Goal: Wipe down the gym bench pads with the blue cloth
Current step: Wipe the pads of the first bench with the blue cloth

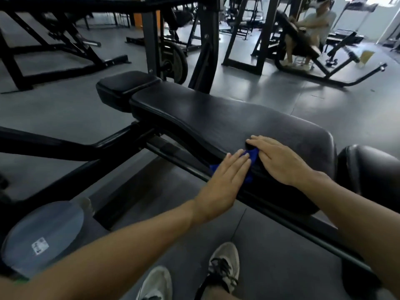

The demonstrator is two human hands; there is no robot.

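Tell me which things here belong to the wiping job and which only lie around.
Job:
- blue cloth, pressed flat under both hands
- left hand
- right hand
- long bench pad
- small bench pad

Lying about:
- weight plate on a rack
- grey disc on the floor

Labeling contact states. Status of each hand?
Left hand: open, fingers flat on blue cloth.
Right hand: open, flat on cloth and bench pad.
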